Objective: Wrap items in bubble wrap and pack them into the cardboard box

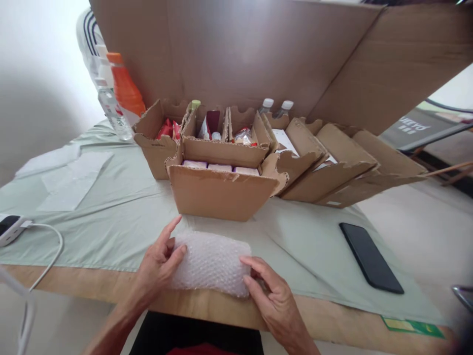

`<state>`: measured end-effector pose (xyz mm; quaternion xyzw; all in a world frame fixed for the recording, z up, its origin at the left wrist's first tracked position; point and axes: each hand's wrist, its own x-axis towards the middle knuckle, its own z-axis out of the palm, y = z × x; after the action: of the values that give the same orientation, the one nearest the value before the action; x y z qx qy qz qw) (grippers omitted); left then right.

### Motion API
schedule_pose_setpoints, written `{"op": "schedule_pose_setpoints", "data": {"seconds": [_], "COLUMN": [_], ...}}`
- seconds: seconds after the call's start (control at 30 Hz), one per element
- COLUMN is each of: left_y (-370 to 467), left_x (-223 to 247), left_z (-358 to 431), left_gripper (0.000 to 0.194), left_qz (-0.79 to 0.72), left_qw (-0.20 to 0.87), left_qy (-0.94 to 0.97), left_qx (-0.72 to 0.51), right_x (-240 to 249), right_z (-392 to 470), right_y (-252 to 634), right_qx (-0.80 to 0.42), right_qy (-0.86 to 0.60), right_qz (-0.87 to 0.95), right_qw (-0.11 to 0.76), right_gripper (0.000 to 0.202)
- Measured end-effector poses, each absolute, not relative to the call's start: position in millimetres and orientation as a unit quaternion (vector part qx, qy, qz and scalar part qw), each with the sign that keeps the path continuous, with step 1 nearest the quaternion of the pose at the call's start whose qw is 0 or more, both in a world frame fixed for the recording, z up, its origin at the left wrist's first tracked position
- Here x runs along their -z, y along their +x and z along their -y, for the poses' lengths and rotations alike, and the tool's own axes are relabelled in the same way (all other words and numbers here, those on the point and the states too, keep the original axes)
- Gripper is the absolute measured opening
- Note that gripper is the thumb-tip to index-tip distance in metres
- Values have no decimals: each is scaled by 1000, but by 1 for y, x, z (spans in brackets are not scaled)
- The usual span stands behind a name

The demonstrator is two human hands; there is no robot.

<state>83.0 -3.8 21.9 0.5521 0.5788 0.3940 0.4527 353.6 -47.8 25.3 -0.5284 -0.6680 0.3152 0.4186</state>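
Bubble-wrapped bundle (211, 264) lying crosswise at the near edge of the tabletop (92, 286), half on the pale green cloth (121, 217), half on bare wood. Left hand (157, 266) pressed against the bundle's left end, thumb and fingers curled loosely on the wrap, index finger pointing up and away; grip narrow, holding that end rather than clamped round it. Right hand (273, 296) on the bundle's right end, fingertips touching the wrap, grip narrow and resting on the near right corner. Just beyond the bundle, a small open cardboard box (221, 192) with three pale cartons inside in a row. Behind it, touching, a row of three open cardboard compartments (221, 148) with red packets, a dark pouch and clear-wrapped items. Further right, several empty cardboard boxes (343, 167) tipped over and leaning on one another. Large cardboard sheet (258, 54) standing behind everything, filling the far side. Far left, an orange bottle (125, 91) and a clear bottle (111, 106) side by side. Two white-capped bottles (275, 106) peeking up behind the compartments. Black phone (370, 257) flat on the cloth to the right, well apart from the hands. White charger and cable (22, 231) at the left edge. Green card (412, 326) on the wood, near right.
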Motion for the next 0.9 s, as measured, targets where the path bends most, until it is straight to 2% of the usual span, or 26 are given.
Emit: {"op": "schedule_pose_setpoints", "data": {"seconds": [0.1,0.17,0.23,0.37,0.43,0.5,0.6,0.67,0.83,0.9], "left_y": [79,77,77,83,86,86,83,82,89,89], "left_x": [-54,-82,-114,-172,-188,-193,-191,-189,-197,-199], "left_z": [2,-4,-17,-64,-93,-119,-147,-158,-184,-195], "left_gripper": [56,39,20,26,27,30,35,36,36,35], "left_qz": [-531,-489,-441,-391,-384,-403,-474,-496,-491,-472], "left_qw": [435,359,235,-16,-57,-7,127,165,233,261], "left_qy": [586,627,677,735,750,781,817,830,839,842], "left_qx": [-431,-488,-540,-553,-536,-477,-302,-195,-31,-5], "right_x": [-54,-81,-112,-170,-187,-197,-202,-207,-218,-218], "right_z": [32,20,3,-46,-74,-99,-126,-139,-165,-171], "right_y": [356,360,362,364,367,373,381,382,365,359], "right_qx": [-249,-186,-96,124,159,104,-73,-165,-239,-242], "right_qy": [-516,-497,-461,-376,-370,-388,-436,-467,-499,-498], "right_qz": [685,711,737,763,781,814,858,853,832,830], "right_qw": [449,461,485,511,478,419,262,164,-28,-60], "right_gripper": [21,24,32,40,35,32,31,31,25,23]}}
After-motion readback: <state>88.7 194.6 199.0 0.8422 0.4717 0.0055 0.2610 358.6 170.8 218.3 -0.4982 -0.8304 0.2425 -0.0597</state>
